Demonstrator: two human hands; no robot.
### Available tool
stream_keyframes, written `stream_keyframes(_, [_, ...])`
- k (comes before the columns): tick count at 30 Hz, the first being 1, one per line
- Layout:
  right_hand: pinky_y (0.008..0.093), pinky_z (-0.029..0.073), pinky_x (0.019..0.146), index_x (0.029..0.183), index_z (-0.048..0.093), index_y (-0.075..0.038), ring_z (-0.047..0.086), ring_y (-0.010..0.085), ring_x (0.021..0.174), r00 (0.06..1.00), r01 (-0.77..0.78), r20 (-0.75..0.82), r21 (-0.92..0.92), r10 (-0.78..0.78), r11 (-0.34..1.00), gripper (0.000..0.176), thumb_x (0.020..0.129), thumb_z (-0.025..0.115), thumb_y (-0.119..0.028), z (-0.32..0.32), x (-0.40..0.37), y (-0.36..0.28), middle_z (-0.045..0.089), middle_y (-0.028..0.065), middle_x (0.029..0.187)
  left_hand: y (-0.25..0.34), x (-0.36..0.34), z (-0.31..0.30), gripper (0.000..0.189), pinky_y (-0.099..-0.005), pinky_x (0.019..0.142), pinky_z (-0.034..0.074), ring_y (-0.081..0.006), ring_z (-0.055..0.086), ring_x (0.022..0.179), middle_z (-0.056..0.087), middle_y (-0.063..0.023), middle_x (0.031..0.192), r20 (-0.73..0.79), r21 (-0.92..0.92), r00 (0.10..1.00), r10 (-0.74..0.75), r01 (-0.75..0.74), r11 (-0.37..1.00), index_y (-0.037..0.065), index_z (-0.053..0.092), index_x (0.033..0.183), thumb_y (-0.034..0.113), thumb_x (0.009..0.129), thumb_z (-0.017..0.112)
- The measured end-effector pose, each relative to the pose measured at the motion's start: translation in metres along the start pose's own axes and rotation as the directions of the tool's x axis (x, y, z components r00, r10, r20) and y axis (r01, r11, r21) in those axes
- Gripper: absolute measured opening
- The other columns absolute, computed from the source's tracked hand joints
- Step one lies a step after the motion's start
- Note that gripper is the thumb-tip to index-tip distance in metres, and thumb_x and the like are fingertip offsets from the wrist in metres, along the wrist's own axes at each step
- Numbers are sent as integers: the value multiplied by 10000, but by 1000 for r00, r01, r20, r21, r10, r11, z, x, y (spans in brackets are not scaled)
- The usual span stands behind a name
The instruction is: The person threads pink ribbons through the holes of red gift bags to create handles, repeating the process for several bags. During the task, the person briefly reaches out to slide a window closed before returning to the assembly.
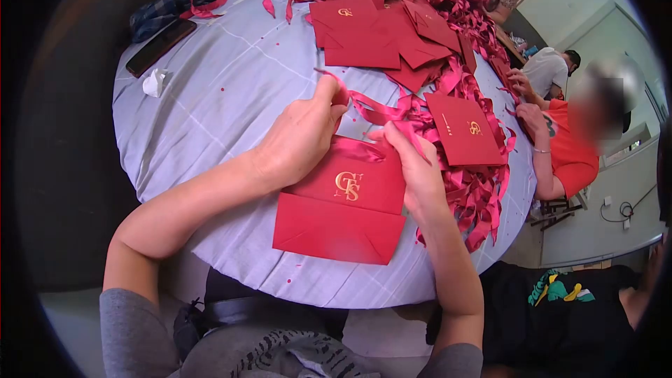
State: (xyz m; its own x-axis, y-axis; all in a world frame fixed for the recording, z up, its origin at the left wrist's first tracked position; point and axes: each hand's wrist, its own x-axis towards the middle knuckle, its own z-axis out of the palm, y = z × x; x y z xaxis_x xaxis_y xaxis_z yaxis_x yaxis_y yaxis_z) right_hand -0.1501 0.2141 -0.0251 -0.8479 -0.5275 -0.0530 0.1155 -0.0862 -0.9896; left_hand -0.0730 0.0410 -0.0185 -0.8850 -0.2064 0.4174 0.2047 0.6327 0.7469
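Note:
A flat red paper gift bag [343, 220] with a gold monogram lies at the table's near edge, its folded bottom toward me. A pink-red ribbon [364, 149] runs across its top edge. My left hand [308, 129] pinches a ribbon end, raised just above the bag's upper left corner. At the upper right corner, my right hand [416, 168] is closed with thumb and fingers on the ribbon by the bag's edge. Part of its grip is hidden. Loose ribbon loops trail between the hands and toward the pile on the right.
Stacked red bags [364, 38] cover the table's far side. Ribbons [472, 203] are heaped along the right, with another red bag [465, 129] on top. A phone [161, 47] and crumpled tissue [155, 83] lie at left. A person in an orange-red shirt [570, 147] works at the right.

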Motion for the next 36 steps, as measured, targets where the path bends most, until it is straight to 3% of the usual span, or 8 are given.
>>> stream_keyframes(5, [193,401,395,853,634,20,538,74,440,998,-27,-64,-180,16,983,291,934,519,-234,-5,5,-13,610,34,630,-7,-3,-2,240,-456,600,405,-440,550,677,559,-255,683,274,36,956,-107,101,994,0,348,1064,122,914,491])
stream_keyframes(11, [273,389,394,705,619,17,528,103,413,975,22,-147,-678,-165,734,422,924,521,-331,-17,12,-14,523,50,487,-9,-9,1,345,-431,626,413,-391,552,646,560,-208,655,403,192,906,-129,54,980,20,329,1156,147,903,526])
stream_keyframes(14, [371,426,501,703,607,35,569,211,474,967,-40,-187,-782,-173,623,493,932,476,-382,-15,12,-19,522,114,486,-12,-4,0,350,-393,661,448,-336,561,764,566,-172,850,76,331,945,317,-324,886,24,436,1114,126,823,602])
stream_keyframes(17, [410,417,527,705,589,35,565,282,492,927,83,-136,-834,-349,546,482,938,464,-369,-20,15,-14,538,146,513,2,-5,-5,283,-382,687,451,-313,553,810,549,-152,890,30,214,892,452,-447,868,31,495,1044,113,801,615])
stream_keyframes(21, [405,402,498,730,573,28,555,285,479,894,155,-110,-834,-435,529,399,932,492,-306,-20,12,-22,555,154,536,19,-26,13,614,-506,979,313,-344,449,1135,494,-180,1188,487,-19,666,565,-639,769,26,475,1200,495,811,549])
stream_keyframes(26, [365,426,506,812,605,32,560,265,500,922,188,-71,-778,-380,600,261,915,522,-194,-17,9,-22,580,141,589,19,-59,28,885,-577,1070,133,-354,192,1362,248,-218,1438,676,53,593,437,-631,774,56,261,1405,669,791,436])
stream_keyframes(31, [283,452,702,1054,621,-16,566,194,824,728,670,536,-688,-427,280,249,832,526,44,-7,10,-5,582,109,925,17,-61,29,876,-566,1077,125,-363,200,1355,262,-220,1426,657,44,607,448,-623,781,65,241,1414,659,801,440])
stream_keyframes(36, [350,463,672,970,617,-69,571,259,807,755,618,512,-764,-411,185,166,805,607,-73,8,11,9,526,94,847,15,-63,32,877,-556,1081,118,-383,236,1332,300,-242,1388,665,32,611,428,-597,802,66,235,1418,664,807,432])
